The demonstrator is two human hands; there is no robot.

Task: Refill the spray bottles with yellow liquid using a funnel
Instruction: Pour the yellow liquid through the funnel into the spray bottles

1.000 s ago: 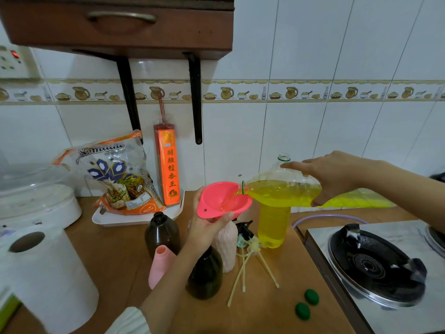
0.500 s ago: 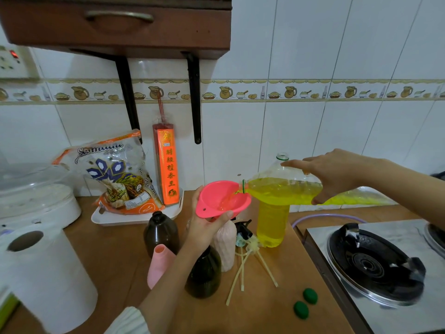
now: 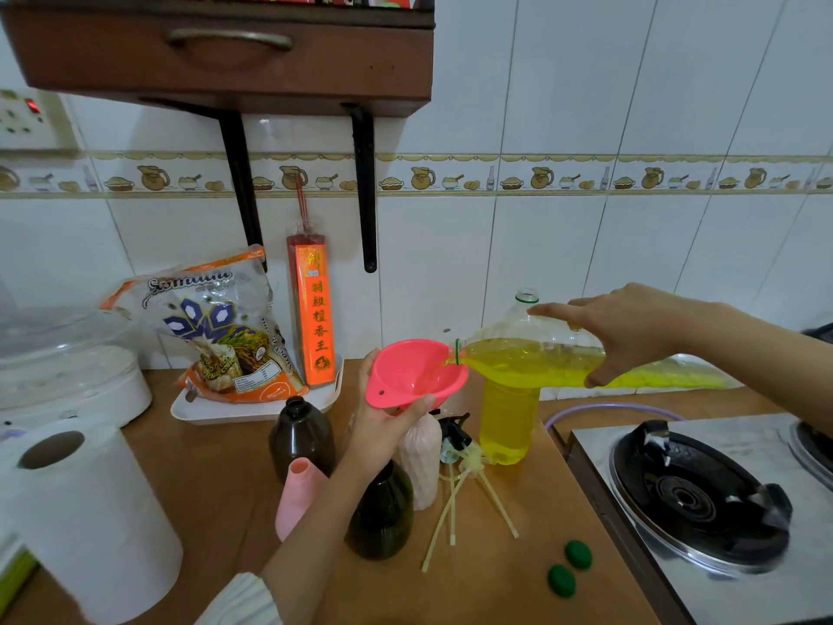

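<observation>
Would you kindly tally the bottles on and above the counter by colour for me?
Dark brown bottles: 2
Pink bottles: 2
Clear bottles of yellow liquid: 2
Total: 6

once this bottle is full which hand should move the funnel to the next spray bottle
Probably the left hand. It already grips the pink funnel over the white bottle, close to the dark bottles. The right hand is busy tilting the big bottle of yellow liquid.
</observation>
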